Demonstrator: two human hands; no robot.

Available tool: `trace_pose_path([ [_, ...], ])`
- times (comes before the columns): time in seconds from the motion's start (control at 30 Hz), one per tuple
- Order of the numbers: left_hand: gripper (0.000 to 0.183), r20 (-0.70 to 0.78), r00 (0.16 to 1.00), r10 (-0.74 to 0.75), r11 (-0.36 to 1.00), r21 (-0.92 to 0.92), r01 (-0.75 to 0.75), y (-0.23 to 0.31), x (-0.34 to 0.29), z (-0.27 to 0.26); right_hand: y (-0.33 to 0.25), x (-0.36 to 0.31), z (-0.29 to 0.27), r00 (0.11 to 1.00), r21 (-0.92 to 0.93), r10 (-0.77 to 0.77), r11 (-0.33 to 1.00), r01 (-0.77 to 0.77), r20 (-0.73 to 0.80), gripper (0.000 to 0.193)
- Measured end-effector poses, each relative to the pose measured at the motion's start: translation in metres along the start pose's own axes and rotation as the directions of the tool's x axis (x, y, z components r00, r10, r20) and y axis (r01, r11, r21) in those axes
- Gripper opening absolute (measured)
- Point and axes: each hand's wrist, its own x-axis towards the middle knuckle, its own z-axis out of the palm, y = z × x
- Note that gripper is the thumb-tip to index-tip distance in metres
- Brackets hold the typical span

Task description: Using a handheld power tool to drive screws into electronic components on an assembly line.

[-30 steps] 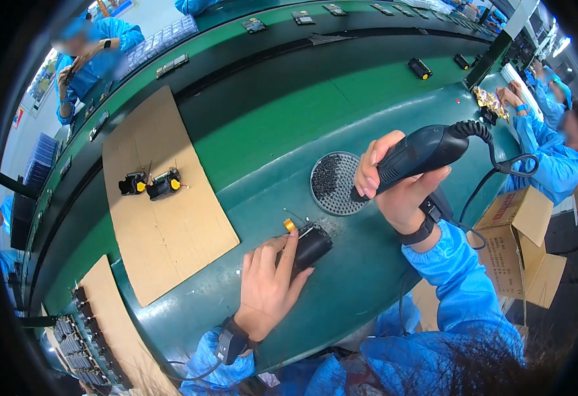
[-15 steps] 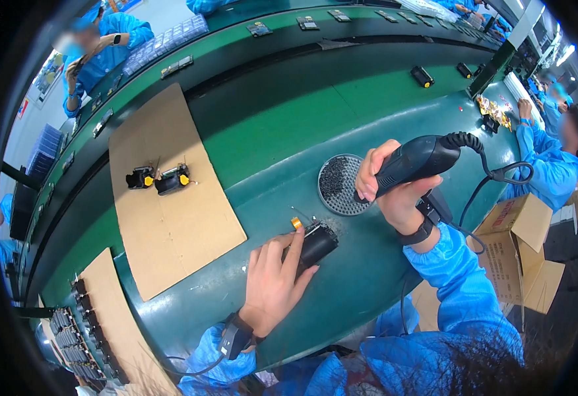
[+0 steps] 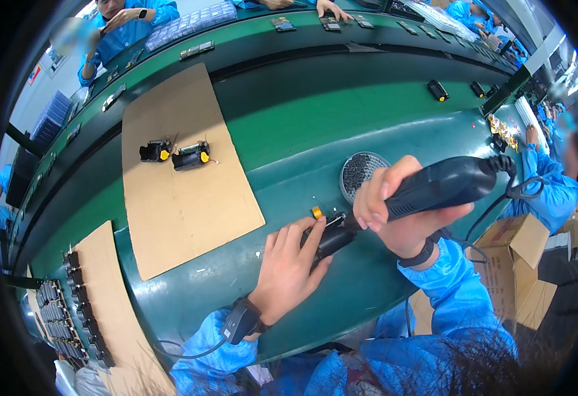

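My left hand (image 3: pixel 288 265) presses a small black part with a yellow end (image 3: pixel 327 234) down on the green bench (image 3: pixel 302 132). My right hand (image 3: pixel 394 214) grips a black electric screwdriver (image 3: pixel 441 185), its tip down on that part. A coiled cable (image 3: pixel 513 181) runs off the tool's back end. Just behind the tool sits a round dish of small screws (image 3: pixel 360 173). A dark strap with a cord is on my left wrist (image 3: pixel 239 321).
Two more black parts with yellow ends (image 3: pixel 173 154) lie on a cardboard sheet (image 3: pixel 183 191). A second cardboard sheet (image 3: pixel 114 310) and a row of dark parts (image 3: pixel 64 310) are at lower left. Cardboard boxes (image 3: pixel 513 264) stand at right. Other people in blue work across and along the bench.
The screwdriver has dropped lower and its tip has come onto the black part. My left hand stays on the part.
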Motion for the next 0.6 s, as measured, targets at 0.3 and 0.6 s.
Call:
trace_pose_path([
  [0.3,0.062,0.008,1.000,-0.015,1.000,-0.009,0.015,-0.002,-0.002,-0.002,0.018,-0.002,-0.004,0.998,-0.051,0.062,0.997,-0.063,-0.028,0.099],
  [0.6,0.061,0.004,1.000,-0.018,1.000,-0.008,0.018,-0.002,-0.001,0.000,0.022,-0.001,-0.008,0.989,-0.108,0.137,0.986,-0.130,0.058,0.105],
])
